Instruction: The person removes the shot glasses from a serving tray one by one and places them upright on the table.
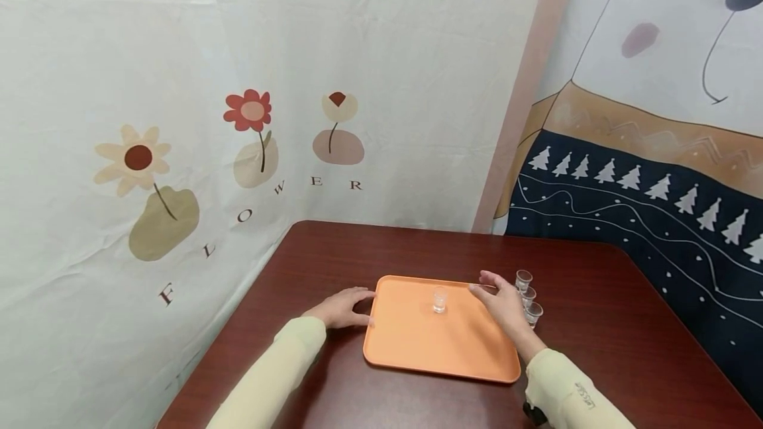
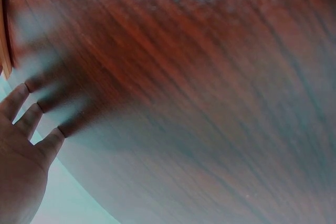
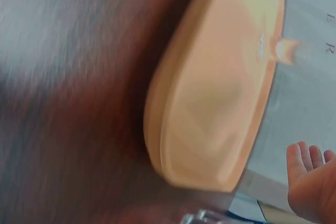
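An orange tray (image 1: pixel 417 343) lies on the table, with one small clear shot glass (image 1: pixel 439 300) standing upright on it, back of centre. At the tray's left edge is my left hand (image 1: pixel 341 308), its thumb and fingers spread and the fingertips right at the rim. In the left wrist view the fingers (image 2: pixel 32 116) look extended over the tabletop. My right hand (image 1: pixel 503 303) hovers over the tray's right side, to the right of the glass, with nothing in it. Its fingers (image 3: pixel 304 158) stand up, gently bent, in the right wrist view.
Just right of the tray, three more shot glasses (image 1: pixel 528 296) stand in a close row, partly behind my right hand. The dark red wooden table (image 1: pixel 602 336) meets a pale flower-print cloth (image 1: pixel 417 98) at the back and a navy tree-print cloth (image 1: pixel 632 217) at the right.
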Motion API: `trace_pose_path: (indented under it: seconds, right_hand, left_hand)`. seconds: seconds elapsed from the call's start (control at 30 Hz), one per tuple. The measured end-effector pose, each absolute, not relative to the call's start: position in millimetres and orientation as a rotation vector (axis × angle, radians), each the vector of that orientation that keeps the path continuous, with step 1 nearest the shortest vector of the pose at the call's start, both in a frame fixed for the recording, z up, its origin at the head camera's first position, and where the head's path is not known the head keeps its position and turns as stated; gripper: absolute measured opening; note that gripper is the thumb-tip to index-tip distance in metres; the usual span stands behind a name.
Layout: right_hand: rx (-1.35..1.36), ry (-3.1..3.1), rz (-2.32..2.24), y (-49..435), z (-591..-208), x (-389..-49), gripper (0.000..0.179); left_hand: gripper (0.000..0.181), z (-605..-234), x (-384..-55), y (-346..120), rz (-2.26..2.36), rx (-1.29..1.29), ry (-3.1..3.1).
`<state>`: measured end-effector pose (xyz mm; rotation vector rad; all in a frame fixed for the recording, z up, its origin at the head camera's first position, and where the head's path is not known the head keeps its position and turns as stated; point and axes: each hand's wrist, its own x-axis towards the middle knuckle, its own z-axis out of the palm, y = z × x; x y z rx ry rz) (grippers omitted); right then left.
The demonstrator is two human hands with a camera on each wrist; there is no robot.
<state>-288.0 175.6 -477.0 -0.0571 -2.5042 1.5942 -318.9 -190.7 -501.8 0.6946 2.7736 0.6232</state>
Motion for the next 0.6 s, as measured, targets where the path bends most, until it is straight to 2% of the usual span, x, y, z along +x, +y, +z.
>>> trace_pose_path:
  seconds: [0.6]
  right_hand:
    - [-0.008,-2.636,1.589,131,-501,-293,0.060]
  left_hand:
    - [0.070,-501,-318,-191,0.599,0.712,2.783]
